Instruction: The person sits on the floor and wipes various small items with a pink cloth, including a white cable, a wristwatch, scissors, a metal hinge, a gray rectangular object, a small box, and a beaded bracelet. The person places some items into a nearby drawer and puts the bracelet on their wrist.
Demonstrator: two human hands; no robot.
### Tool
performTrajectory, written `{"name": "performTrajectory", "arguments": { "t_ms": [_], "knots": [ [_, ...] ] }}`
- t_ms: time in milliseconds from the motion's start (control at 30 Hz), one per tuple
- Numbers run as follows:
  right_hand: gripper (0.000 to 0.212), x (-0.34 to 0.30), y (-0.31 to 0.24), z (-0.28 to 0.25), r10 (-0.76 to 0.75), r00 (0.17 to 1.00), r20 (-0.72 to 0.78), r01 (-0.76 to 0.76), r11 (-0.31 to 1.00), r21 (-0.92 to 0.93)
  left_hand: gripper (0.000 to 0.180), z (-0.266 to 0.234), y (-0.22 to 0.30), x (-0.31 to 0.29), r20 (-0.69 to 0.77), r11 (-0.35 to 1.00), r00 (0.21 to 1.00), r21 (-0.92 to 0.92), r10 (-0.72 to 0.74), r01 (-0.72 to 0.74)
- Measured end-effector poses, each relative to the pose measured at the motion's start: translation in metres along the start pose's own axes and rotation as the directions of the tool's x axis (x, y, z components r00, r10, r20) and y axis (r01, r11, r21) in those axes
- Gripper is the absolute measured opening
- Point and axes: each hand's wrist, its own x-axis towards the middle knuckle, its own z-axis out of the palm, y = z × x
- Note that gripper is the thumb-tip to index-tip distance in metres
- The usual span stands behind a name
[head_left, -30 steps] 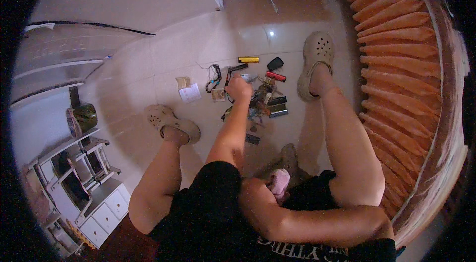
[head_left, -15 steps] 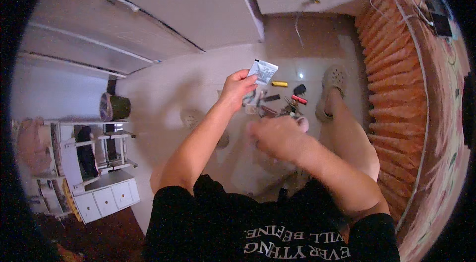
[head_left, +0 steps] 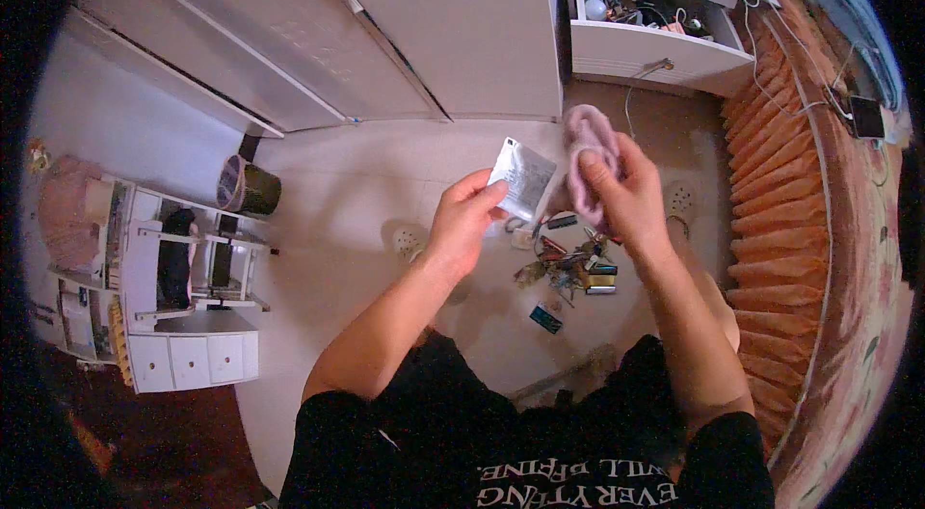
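Pinched between thumb and fingers, a small silver foil packet [head_left: 528,176] is in my left hand [head_left: 460,229], held up above the floor. My right hand [head_left: 634,196] grips a folded, fuzzy pink cloth [head_left: 590,135], thumb pressed on its front. The two hands are side by side, with the packet's right edge close to the cloth. Beneath them on the floor lies a loose pile of small odds and ends [head_left: 568,263], including dark and red pieces. A gold and silver item [head_left: 599,280] and a teal flat packet [head_left: 546,318] are at its near side.
An open white drawer [head_left: 665,51] full of small items juts out ahead, a cable hanging over its front. Tall pale cabinet doors [head_left: 434,17] stand at the far left. An orange pleated bed skirt [head_left: 776,239] runs along the right. A bin [head_left: 252,186] sits left, beyond a white shelf unit [head_left: 198,360].
My right hand has risen from low over the floor to the upper right, and the pink cloth now shows plainly in it. My left hand still holds the foil packet. The view has shifted.
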Motion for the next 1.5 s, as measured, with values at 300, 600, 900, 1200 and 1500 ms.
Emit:
{"name": "performTrajectory", "arguments": {
  "t_ms": [300,600,900,1200,1500],
  "knots": [
    [0.041,-0.006,-0.015,0.008,-0.025,0.971,0.239,0.157,0.822,-0.548,0.021,0.013,-0.007,0.001,0.255,0.971,0.966,0.239,-0.05,-0.013],
    [0.031,0.001,-0.01,-0.01,0.211,0.922,0.325,-0.067,0.913,-0.402,0.021,0.013,0.004,-0.011,0.256,0.998,0.965,0.012,-0.061,0.06],
    [0.036,0.004,0.005,-0.028,0.214,0.969,0.126,-0.226,0.97,0.091,0.022,0.008,0.016,-0.001,0.157,0.969,0.979,-0.231,0.127,-0.088],
    [0.035,-0.009,0.002,0.004,0.214,0.932,0.292,-0.279,0.939,0.201,0.023,0.026,0.003,-0.009,0.093,0.987,0.993,-0.149,0.069,-0.054],
    [0.024,-0.014,-0.01,-0.008,0.18,0.907,0.38,-0.054,0.946,-0.32,0.022,0.015,0.024,-0.01,0.223,0.901,0.971,0.398,0.087,-0.172]
  ]
}}
